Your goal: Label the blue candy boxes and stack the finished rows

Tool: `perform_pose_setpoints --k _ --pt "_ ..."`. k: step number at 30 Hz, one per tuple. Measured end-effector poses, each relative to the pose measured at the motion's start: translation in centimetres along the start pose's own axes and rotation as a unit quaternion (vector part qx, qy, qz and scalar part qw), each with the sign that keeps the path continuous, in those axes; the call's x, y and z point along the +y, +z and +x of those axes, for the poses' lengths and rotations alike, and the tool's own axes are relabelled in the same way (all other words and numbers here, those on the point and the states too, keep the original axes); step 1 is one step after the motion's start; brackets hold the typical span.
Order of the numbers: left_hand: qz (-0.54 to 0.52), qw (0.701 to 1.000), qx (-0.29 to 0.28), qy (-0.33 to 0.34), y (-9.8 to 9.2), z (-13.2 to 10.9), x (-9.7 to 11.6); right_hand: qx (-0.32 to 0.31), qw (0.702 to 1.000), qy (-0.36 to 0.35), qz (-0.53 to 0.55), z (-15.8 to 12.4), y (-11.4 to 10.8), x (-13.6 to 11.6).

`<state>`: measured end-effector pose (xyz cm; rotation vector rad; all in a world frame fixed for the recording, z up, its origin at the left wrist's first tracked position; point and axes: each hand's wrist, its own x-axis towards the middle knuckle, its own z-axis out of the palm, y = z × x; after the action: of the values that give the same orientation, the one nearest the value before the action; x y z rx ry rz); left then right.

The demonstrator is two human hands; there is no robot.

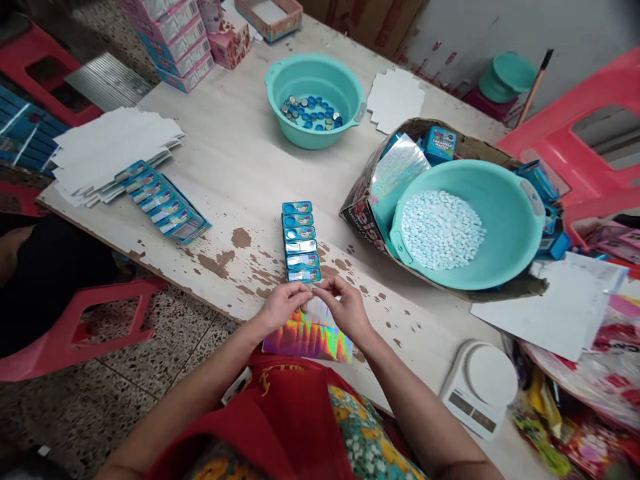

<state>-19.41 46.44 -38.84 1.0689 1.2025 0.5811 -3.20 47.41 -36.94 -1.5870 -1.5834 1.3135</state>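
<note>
My left hand (283, 305) and my right hand (349, 311) meet at the table's near edge, thumbs and fingertips pinched together. What lies between the fingertips is too small to make out. Directly below them is a shiny holographic sheet (310, 340), with rainbow reflections. Just beyond my fingers stands a column of small blue tins (301, 233) with printed lids; some carry a silvery strip, while others show a bare round recess. Farther left, a second row of similar blue tins (163, 203) lies at a slant beside a stack of white cards (113, 150).
A teal basin (313, 137) holds small round blue and silver pieces. Another teal basin (515, 247), with pale blue candies (440, 230), sits on a cardboard box (367, 223). A white scale (480, 387) is at right. Pink boxes (173, 40) stand far left; a person (55, 280) sits left.
</note>
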Motion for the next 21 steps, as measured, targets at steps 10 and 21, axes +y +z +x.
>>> perform_pose_setpoints --k 10,21 --pt "0.175 0.972 0.127 0.09 -8.4 8.0 2.3 0.171 0.971 -0.03 -0.166 11.5 3.8 -1.3" --pt "0.008 0.993 0.11 0.029 -9.2 10.6 0.8 0.177 0.973 0.022 -0.148 13.9 4.8 -0.2"
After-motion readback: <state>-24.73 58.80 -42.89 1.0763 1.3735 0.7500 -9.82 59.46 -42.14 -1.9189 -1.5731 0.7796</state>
